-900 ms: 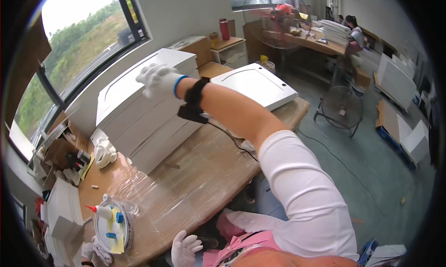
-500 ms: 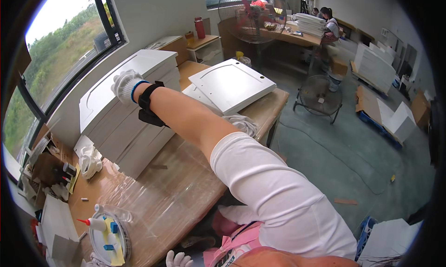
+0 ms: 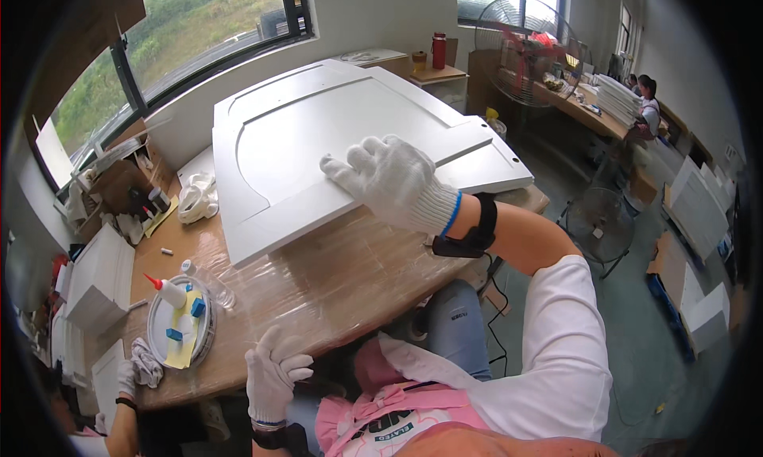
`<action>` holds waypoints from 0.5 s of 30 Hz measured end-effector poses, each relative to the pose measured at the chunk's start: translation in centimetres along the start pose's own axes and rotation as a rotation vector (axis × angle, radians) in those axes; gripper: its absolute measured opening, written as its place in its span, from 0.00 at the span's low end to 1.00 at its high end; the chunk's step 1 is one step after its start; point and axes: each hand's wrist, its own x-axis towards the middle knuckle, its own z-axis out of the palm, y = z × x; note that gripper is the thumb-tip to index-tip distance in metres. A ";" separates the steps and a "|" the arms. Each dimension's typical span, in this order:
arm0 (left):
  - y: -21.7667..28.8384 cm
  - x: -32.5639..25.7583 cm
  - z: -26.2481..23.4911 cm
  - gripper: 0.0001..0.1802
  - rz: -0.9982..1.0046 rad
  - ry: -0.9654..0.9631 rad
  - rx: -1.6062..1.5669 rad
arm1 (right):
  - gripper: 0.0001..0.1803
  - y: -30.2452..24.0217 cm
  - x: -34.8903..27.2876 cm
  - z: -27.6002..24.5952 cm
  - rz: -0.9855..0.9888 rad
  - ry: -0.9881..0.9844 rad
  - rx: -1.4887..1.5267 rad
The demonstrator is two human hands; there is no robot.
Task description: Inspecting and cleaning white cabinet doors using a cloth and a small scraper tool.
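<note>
A white panel [image 3: 334,111] with an arched groove lies at an angle before me, its near edge overhanging the table's middle. My right hand [image 3: 389,179], in a white knitted glove, is over its near side, fingers bent and slightly apart on the top face. Below the table's front edge my left hand [image 3: 274,369], gloved too, is open with spread fingers and holds nothing. A second white panel [image 3: 493,167] with dark round holes sits partly under the first at the right. What supports the big panel is hidden.
To the left stand a round white lid [image 3: 187,338], a glue bottle [image 3: 171,294] with a red tip and a clear bottle [image 3: 214,286]. A person's gloved hand [image 3: 127,377] shows at lower left. A floor fan [image 3: 596,230] stands at right.
The view has turned left. My right hand has drawn back from the stack's far side toward me. The grooved panel now covers the stack's sides. My left hand has risen into view.
</note>
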 end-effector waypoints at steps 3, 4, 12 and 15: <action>0.3 0.6 4.8 0.44 0.131 0.025 0.353 | 0.30 -3.6 -4.1 -1.6 -0.057 0.064 0.084; 0.2 0.5 6.0 0.44 0.193 0.010 0.672 | 0.31 -4.6 -5.5 -1.8 -0.068 0.080 0.095; -4.1 -3.6 6.8 0.31 -0.095 -0.072 -0.059 | 0.29 -10.9 -12.9 -0.6 -0.127 -0.090 0.326; -5.5 -5.5 3.2 0.31 -0.162 -0.044 -0.111 | 0.30 -11.3 -14.3 0.7 -0.313 -0.165 0.632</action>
